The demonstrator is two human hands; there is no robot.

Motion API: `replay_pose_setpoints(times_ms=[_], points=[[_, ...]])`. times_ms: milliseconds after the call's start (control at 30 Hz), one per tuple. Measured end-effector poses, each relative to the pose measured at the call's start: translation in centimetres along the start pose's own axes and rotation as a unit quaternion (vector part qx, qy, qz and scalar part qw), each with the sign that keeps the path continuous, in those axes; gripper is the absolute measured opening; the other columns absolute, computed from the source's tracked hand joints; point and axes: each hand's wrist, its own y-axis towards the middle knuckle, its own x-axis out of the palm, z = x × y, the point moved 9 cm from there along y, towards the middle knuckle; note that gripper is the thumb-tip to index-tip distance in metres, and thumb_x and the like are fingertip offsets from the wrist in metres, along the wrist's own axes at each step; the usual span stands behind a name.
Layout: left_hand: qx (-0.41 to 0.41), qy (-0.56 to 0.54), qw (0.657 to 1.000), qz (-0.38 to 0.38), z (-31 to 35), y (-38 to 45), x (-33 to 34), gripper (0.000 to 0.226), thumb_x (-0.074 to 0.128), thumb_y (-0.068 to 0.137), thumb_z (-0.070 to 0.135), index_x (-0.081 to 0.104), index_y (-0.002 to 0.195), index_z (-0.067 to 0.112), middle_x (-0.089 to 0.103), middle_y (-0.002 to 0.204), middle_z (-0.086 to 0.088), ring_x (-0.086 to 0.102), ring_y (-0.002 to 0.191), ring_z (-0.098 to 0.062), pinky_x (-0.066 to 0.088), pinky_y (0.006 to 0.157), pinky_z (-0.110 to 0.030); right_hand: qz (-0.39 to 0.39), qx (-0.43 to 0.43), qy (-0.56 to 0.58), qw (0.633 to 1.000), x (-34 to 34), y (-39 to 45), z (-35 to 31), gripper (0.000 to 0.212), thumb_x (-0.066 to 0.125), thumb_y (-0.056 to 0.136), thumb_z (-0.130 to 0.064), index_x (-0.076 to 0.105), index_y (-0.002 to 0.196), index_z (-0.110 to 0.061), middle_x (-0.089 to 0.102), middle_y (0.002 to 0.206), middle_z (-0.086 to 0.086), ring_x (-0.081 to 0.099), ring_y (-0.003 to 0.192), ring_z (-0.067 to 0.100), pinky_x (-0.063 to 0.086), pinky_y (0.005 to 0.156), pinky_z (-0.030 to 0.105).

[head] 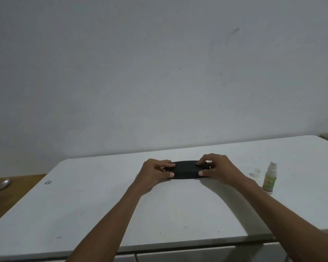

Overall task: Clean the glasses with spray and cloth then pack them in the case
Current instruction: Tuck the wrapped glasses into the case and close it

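Both hands were on the black case [185, 170], which sat closed on the desk [102, 205] toward its far edge, about mid-width. Left hand [155, 171] clamped the left end, thumb at the front, fingers over the top; right hand [215, 168] did the same on the right end. Gripping both ends braced it flat so the lid could be worked. Glasses not visible; probably inside the case, couldn't tell. Spray bottle [269, 178] stood upright near the right edge, cap [254, 173] off just beside it, clear of my arms. Cloth not in view.
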Motion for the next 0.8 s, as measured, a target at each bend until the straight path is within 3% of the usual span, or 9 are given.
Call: replay_pose_setpoints(times_ms=[100,200,333,467,600,667,800], points=[[0.021,0.029,0.999,0.005,-0.4,0.0,-0.3,0.044,0.080,0.072,-0.018,0.079,0.110,0.005,0.066,0.130,-0.009,0.066,0.117,-0.021,0.059,0.083,-0.028,0.024,-0.027,-0.013,0.999,0.1,-0.7,-0.2,0.027,0.083,0.081,-0.016,0.071,0.099,-0.031,0.068,0.110,-0.009,0.065,0.102,0.012,0.047,0.082,0.016],[0.058,0.095,0.994,0.022,0.3,-0.6,-0.1,0.050,0.082,0.073,-0.014,0.076,0.117,0.009,0.071,0.122,-0.005,0.068,0.110,-0.018,0.056,0.081,-0.016,0.028,-0.040,-0.041,0.998,0.4,-1.2,-0.5,0.033,0.081,0.081,-0.016,0.070,0.109,-0.029,0.068,0.110,-0.008,0.063,0.102,0.014,0.048,0.086,0.023],[0.088,0.124,0.987,0.043,0.1,-0.9,0.1,0.053,0.083,0.073,-0.011,0.075,0.120,0.011,0.074,0.114,-0.004,0.071,0.106,-0.022,0.055,0.082,-0.015,0.043,-0.036,-0.066,0.996,0.9,-1.6,-0.3,0.040,0.082,0.078,-0.023,0.065,0.113,-0.035,0.067,0.102,-0.012,0.061,0.094,0.010,0.042,0.075,0.017],[0.090,0.134,0.985,0.062,0.0,-0.6,-0.3,0.050,0.084,0.071,-0.011,0.076,0.117,0.010,0.075,0.111,-0.010,0.071,0.102,-0.024,0.057,0.082,-0.018,0.049,-0.038,-0.072,0.995,1.1,-1.6,-0.2,0.051,0.079,0.080,-0.019,0.066,0.127,-0.032,0.067,0.113,-0.017,0.059,0.103,0.005,0.036,0.081,0.006],[0.086,0.160,0.981,0.065,0.2,1.0,-0.9,0.049,0.088,0.069,-0.007,0.078,0.113,0.013,0.073,0.106,-0.011,0.064,0.087,-0.016,0.053,0.078,-0.012,0.043,-0.032,-0.061,0.997,0.7,0.1,0.2,0.049,0.082,0.080,-0.019,0.070,0.126,-0.029,0.068,0.109,-0.017,0.061,0.104,0.007,0.040,0.085,0.019],[0.087,0.179,0.977,0.076,0.0,2.6,-1.5,0.048,0.089,0.068,-0.003,0.080,0.111,0.017,0.074,0.105,-0.008,0.065,0.091,-0.016,0.053,0.084,-0.015,0.048,-0.030,-0.059,0.997,0.8,1.6,0.6,0.046,0.083,0.079,-0.018,0.071,0.123,-0.028,0.069,0.105,-0.017,0.062,0.100,0.007,0.041,0.083,0.018],[0.089,0.194,0.972,0.101,-0.4,5.7,-2.5,0.048,0.090,0.069,0.001,0.079,0.112,0.020,0.076,0.098,-0.001,0.067,0.090,-0.015,0.059,0.094,-0.035,0.059,-0.035,-0.073,0.995,1.0,5.2,0.7,0.042,0.079,0.081,-0.014,0.071,0.121,-0.025,0.070,0.100,-0.014,0.061,0.093,0.009,0.038,0.076,0.010]])
